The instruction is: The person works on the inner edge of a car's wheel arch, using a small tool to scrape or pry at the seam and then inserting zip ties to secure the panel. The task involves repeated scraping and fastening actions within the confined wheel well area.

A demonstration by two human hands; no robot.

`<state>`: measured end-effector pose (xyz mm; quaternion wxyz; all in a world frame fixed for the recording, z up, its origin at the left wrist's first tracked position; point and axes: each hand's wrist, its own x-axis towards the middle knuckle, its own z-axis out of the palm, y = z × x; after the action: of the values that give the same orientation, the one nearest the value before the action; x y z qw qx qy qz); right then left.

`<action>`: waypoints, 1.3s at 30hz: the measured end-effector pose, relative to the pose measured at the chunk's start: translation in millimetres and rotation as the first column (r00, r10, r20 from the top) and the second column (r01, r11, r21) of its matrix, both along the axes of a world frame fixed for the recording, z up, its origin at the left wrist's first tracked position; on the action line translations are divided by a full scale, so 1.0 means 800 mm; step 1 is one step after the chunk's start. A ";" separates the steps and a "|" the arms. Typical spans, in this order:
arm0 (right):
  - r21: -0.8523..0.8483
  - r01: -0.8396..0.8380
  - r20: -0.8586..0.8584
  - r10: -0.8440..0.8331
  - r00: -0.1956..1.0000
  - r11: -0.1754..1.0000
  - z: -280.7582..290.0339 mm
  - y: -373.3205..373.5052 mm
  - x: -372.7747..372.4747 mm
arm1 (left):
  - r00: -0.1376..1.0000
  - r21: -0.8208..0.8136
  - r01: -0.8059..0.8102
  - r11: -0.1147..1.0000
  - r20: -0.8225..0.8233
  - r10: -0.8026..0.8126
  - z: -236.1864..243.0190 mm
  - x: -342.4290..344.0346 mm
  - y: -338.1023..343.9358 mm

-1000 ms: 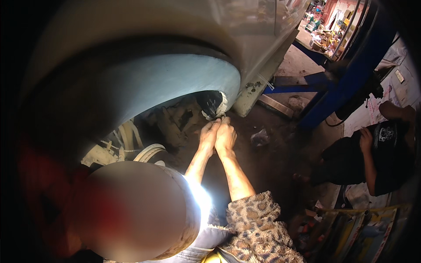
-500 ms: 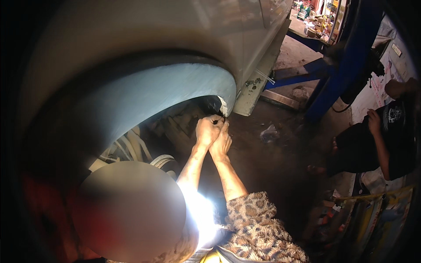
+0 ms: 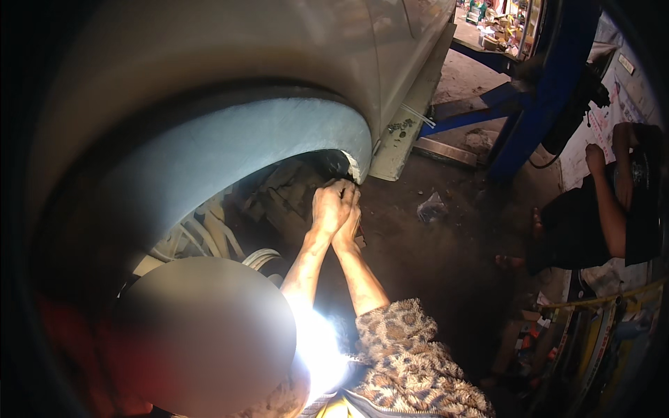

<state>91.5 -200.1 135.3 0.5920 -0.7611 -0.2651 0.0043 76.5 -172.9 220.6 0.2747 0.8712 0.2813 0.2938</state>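
Observation:
A car's wheel arch [image 3: 258, 122] with a light blue-grey flared rim curves across the upper left. Its lower tip, with a pale chipped-looking inner edge [image 3: 354, 166], ends just above my fingers. My left hand [image 3: 330, 207] is closed, its fingers curled at that tip. Pressed against it, my right hand [image 3: 352, 216] is closed too, partly covered by the left. Whatever the fingers grip is hidden. A brown spotted fleece sleeve [image 3: 397, 341] covers my right arm, and bright glare washes out the upper part of my left arm.
Pale hoses or rods [image 3: 209, 233] show inside the wheel well. A blue lift post [image 3: 547, 90] stands at the upper right. Crumpled clear plastic [image 3: 432, 207] lies on the dark floor. Another person in dark clothes [image 3: 575, 230] is at the right. A blurred round patch [image 3: 209, 334] covers the lower left.
Both hands stay together at the arch tip, their fingers slightly shifted. The view has moved a little. At the right, the other person's arms have changed position.

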 end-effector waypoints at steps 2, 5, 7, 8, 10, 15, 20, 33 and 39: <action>0.020 0.014 0.029 -0.015 0.999 1.000 0.004 0.001 0.001 | 1.000 0.032 0.001 0.999 0.007 -0.001 0.002 0.003 -0.002; 0.009 -0.003 -0.038 0.003 0.999 1.000 0.007 -0.006 0.002 | 0.998 0.092 -0.040 0.995 -0.051 0.045 0.002 0.009 -0.004; 0.000 -0.006 -0.071 0.006 0.997 1.000 0.010 -0.009 0.005 | 0.998 0.112 -0.034 0.993 -0.053 0.040 -0.001 0.012 -0.007; 0.000 -0.019 -0.085 0.019 0.996 1.000 0.010 -0.010 0.001 | 0.997 0.123 -0.042 0.992 -0.058 0.050 -0.004 0.009 -0.005; -0.006 -0.041 -0.102 0.040 0.994 0.999 0.012 -0.007 -0.002 | 0.996 0.147 -0.053 0.988 -0.058 0.062 -0.010 0.005 0.001; -0.024 -0.055 -0.130 0.051 0.990 0.998 0.015 -0.011 0.001 | 0.997 0.164 -0.057 0.985 -0.043 0.065 -0.018 0.007 0.003; -0.048 -0.081 -0.145 0.074 0.987 0.996 0.018 -0.017 0.005 | 0.992 0.179 -0.079 0.981 -0.079 0.094 -0.009 0.014 -0.009; -0.193 -0.227 -0.216 0.184 0.959 0.955 0.033 -0.027 0.020 | 0.998 0.056 -0.069 0.996 -0.007 0.069 -0.020 0.009 -0.002; -0.031 -0.118 -0.089 0.115 0.989 0.992 0.029 -0.024 0.009 | 0.993 0.061 -0.108 0.992 0.043 0.106 -0.016 0.004 -0.005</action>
<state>98.4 -219.3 158.8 0.5879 -0.7539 -0.2830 0.0770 79.4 -176.9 208.2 0.2363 0.8572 0.3127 0.3340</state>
